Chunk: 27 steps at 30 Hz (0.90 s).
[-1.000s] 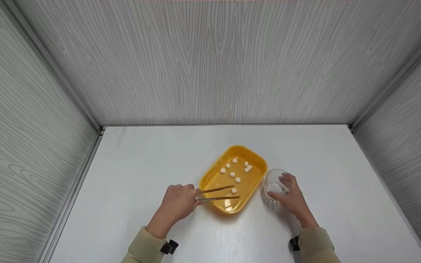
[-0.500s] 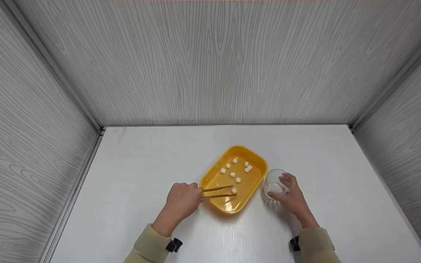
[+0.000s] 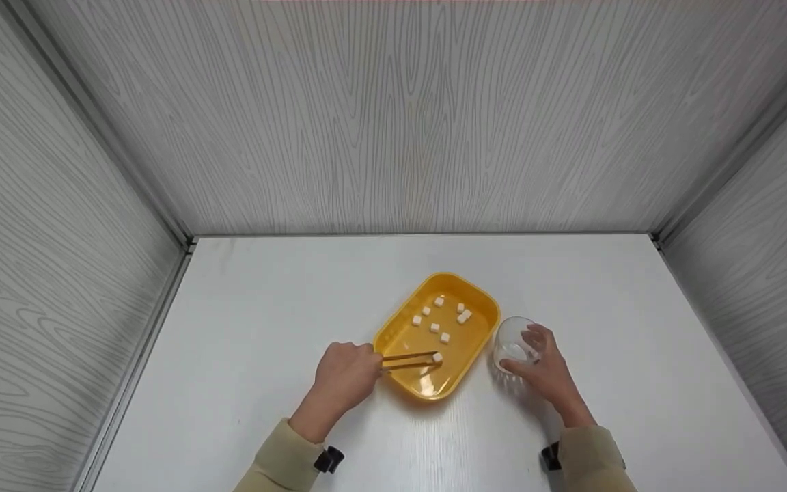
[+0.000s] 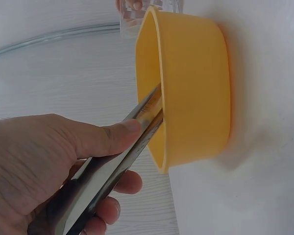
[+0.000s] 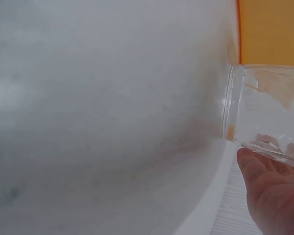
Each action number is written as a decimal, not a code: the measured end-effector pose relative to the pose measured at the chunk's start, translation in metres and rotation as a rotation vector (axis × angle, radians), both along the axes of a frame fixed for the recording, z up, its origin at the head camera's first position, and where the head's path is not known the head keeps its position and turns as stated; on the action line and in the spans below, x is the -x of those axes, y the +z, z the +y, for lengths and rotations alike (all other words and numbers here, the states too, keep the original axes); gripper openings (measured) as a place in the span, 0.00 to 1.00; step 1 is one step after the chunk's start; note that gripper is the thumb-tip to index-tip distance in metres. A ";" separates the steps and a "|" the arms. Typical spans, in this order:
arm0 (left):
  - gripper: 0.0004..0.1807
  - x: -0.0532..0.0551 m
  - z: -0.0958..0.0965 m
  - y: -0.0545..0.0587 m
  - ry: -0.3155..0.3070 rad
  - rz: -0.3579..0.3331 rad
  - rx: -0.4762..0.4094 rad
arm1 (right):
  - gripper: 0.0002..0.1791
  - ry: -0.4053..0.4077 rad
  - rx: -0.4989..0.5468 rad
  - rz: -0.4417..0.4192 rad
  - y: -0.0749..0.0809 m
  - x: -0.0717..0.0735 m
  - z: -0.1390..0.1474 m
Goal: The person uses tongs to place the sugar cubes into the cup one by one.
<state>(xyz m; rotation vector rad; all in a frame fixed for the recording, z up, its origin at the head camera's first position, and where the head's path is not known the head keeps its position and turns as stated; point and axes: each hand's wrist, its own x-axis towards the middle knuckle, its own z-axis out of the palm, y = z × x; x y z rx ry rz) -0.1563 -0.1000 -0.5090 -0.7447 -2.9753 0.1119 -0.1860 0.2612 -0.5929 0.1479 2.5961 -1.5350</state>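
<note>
My left hand (image 3: 347,376) grips a pair of metal tongs (image 4: 100,178), thumb on one arm and fingers curled under the other. The tongs' tips reach over the near rim into a yellow tray (image 3: 393,329). One white cube (image 3: 437,357) sits between the tips at the tray's near end. In the left wrist view the tray wall hides those tips. To the right of the tray, a clear drinking glass (image 3: 508,336) stands upright on the table, with my right hand (image 3: 549,372) curled around its right side. The right wrist view shows fingers along the glass wall (image 5: 267,112).
Several more white cubes (image 3: 434,327) lie scattered in the middle and far part of the tray. The white table (image 3: 284,294) is bounded by a grey wood-grain back panel (image 3: 393,137) and side panels (image 3: 59,239).
My left hand has moved slightly right, carrying the tongs further over the tray. The tongs' tips have drawn closer together around the near cube. The right hand and glass stay put.
</note>
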 end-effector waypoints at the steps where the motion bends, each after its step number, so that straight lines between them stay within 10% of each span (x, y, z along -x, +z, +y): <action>1: 0.06 0.000 0.000 0.000 -0.002 0.004 0.000 | 0.54 0.000 -0.001 -0.001 0.000 0.000 0.000; 27: 0.08 -0.004 -0.007 -0.006 -0.043 0.084 -0.088 | 0.53 0.005 0.028 -0.010 0.004 -0.001 0.000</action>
